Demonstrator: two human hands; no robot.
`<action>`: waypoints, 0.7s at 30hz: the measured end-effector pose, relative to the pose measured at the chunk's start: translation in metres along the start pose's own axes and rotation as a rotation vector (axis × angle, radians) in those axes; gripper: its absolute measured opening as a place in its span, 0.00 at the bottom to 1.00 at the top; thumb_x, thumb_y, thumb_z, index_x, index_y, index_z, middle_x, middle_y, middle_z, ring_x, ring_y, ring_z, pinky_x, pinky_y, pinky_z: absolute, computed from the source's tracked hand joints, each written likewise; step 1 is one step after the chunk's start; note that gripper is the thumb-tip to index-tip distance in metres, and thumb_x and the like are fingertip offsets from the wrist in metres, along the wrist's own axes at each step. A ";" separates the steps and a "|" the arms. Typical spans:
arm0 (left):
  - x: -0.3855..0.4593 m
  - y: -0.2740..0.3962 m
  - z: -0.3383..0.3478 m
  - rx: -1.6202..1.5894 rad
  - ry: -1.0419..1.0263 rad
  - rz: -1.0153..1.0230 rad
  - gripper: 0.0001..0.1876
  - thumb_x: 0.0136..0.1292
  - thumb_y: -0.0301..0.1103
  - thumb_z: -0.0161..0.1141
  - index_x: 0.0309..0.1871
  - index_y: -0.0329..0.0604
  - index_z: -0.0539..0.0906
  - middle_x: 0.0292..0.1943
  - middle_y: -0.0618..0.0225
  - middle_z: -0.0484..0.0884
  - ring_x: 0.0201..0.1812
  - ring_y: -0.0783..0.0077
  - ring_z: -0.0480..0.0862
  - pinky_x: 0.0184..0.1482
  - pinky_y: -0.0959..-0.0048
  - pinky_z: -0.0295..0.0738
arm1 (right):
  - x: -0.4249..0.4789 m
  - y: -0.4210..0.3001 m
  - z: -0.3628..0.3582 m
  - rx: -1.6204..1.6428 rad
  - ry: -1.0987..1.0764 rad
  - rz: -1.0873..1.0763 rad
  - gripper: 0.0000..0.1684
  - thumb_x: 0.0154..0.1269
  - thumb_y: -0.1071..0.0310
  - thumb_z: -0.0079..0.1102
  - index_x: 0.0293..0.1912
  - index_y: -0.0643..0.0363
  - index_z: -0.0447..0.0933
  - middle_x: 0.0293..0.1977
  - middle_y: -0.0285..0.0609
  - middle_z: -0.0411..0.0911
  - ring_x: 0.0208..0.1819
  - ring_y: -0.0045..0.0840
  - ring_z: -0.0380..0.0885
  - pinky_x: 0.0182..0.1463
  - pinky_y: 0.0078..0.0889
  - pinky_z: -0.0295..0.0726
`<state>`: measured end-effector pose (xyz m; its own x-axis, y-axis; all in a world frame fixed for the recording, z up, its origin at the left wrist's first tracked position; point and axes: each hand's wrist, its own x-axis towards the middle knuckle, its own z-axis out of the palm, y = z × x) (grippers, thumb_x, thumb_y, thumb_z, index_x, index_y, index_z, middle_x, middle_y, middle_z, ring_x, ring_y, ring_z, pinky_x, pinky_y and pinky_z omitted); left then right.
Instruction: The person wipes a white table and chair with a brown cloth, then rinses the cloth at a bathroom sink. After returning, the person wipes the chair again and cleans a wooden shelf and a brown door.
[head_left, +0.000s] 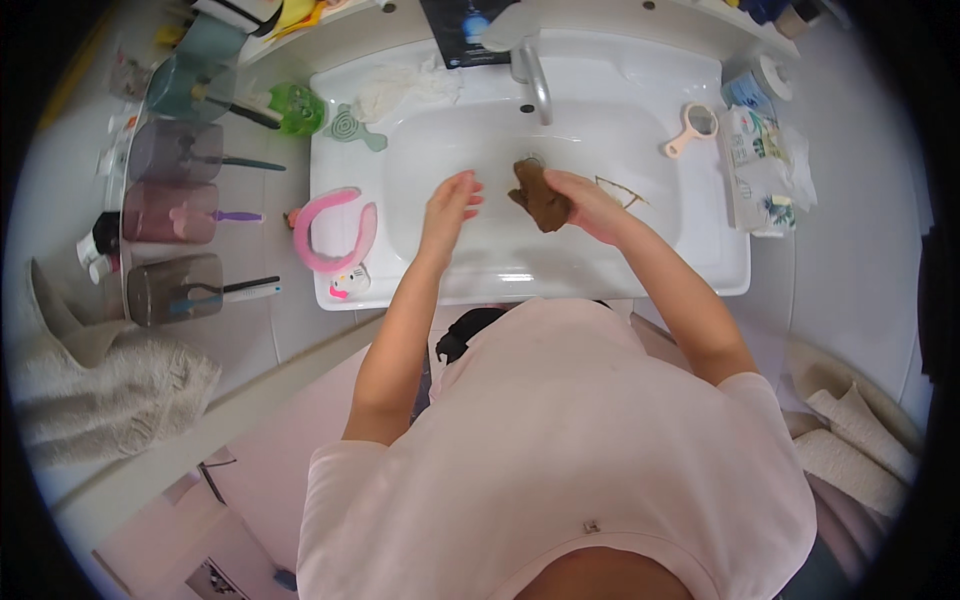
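My right hand (587, 202) grips a crumpled piece of brown cloth (545, 196) over the basin of a white ceramic sink (450, 285). The cloth hangs near the drain, just below the curved metal faucet (536, 79). To the left, my left hand (454, 201) hovers over the basin, holding nothing, with its fingers slightly apart. Thin brown strips (624, 189) lie on the basin's right side, behind my right wrist; whether they join the cloth I cannot tell.
On the sink's left ledge are a pink headband (307, 236), a green hair brush (346, 129) and a green pump bottle (298, 109). A hand mirror (694, 127) and a tissue pack (750, 169) are at right. Wall cups (172, 214) hold toothbrushes; a towel (112, 397) hangs lower left.
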<state>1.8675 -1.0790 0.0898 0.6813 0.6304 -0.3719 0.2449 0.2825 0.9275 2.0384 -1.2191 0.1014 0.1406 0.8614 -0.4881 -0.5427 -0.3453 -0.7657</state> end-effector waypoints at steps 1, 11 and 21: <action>-0.001 0.005 0.005 -0.003 -0.065 -0.006 0.25 0.66 0.50 0.46 0.56 0.38 0.70 0.47 0.64 0.76 0.46 0.75 0.75 0.48 0.75 0.69 | -0.001 -0.005 -0.001 0.091 0.002 0.015 0.30 0.66 0.46 0.44 0.58 0.56 0.65 0.48 0.37 0.74 0.48 0.19 0.72 0.51 0.24 0.71; 0.014 0.033 0.014 -0.095 -0.214 0.141 0.25 0.67 0.48 0.45 0.59 0.38 0.68 0.51 0.62 0.75 0.51 0.71 0.74 0.55 0.72 0.66 | -0.034 -0.067 0.029 -0.397 0.303 -0.750 0.17 0.60 0.69 0.57 0.51 0.56 0.75 0.45 0.34 0.76 0.44 0.14 0.72 0.48 0.17 0.69; 0.010 0.071 0.032 0.135 -0.231 0.497 0.18 0.61 0.29 0.57 0.54 0.37 0.73 0.47 0.64 0.77 0.49 0.75 0.75 0.51 0.76 0.71 | -0.033 -0.097 0.019 -0.494 0.111 -0.598 0.29 0.62 0.74 0.53 0.63 0.51 0.61 0.44 0.36 0.74 0.44 0.13 0.70 0.52 0.17 0.67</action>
<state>1.9133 -1.0757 0.1528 0.8671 0.4846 0.1149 -0.0683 -0.1128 0.9913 2.0708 -1.2074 0.2000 0.3894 0.9199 0.0467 0.0787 0.0173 -0.9967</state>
